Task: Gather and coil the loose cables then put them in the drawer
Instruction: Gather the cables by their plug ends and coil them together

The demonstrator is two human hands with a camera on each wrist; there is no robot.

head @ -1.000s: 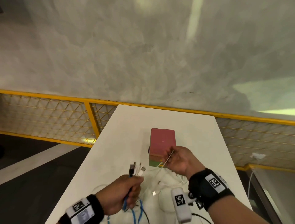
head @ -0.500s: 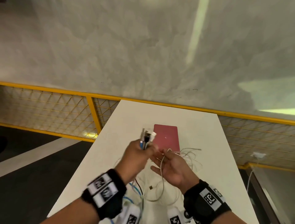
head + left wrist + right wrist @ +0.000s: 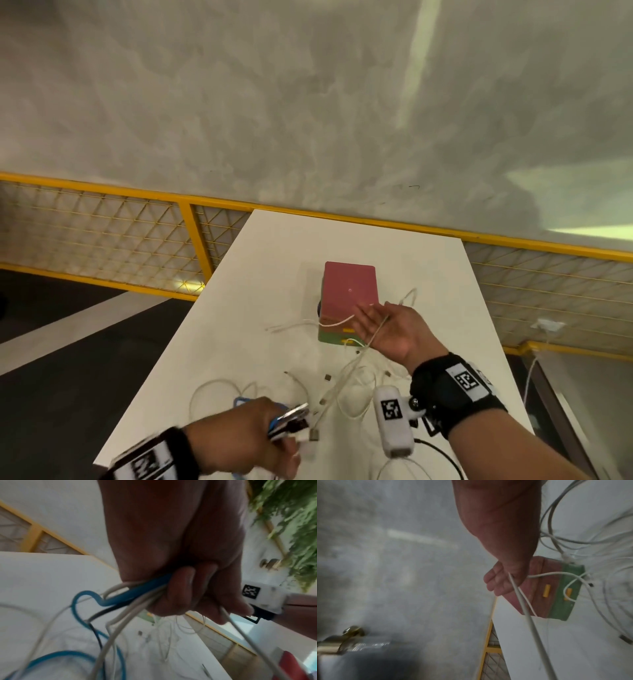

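My left hand (image 3: 246,442) grips a bundle of cables (image 3: 291,420) low over the table's near end, connector ends poking out past the fingers. In the left wrist view the hand (image 3: 180,595) is curled round blue, black and white cables (image 3: 120,599). My right hand (image 3: 390,329) is held palm up with straight fingers just in front of the small red drawer box (image 3: 349,287). A thin white cable (image 3: 337,322) is draped across it. The right wrist view shows that cable (image 3: 532,626) running over the fingers (image 3: 498,584), with the box's green lower drawer (image 3: 565,595) behind.
Several loose white cables (image 3: 356,387) lie tangled on the white table (image 3: 274,274) between my hands. A white loop (image 3: 212,387) lies near the left edge. A yellow mesh railing (image 3: 185,219) runs behind the table, and a black cable (image 3: 442,455) trails at the near right.
My left hand has dropped from beside the red box back to the near end, keeping the bundle. The right hand has moved right and up, palm open, with the white cable across it.
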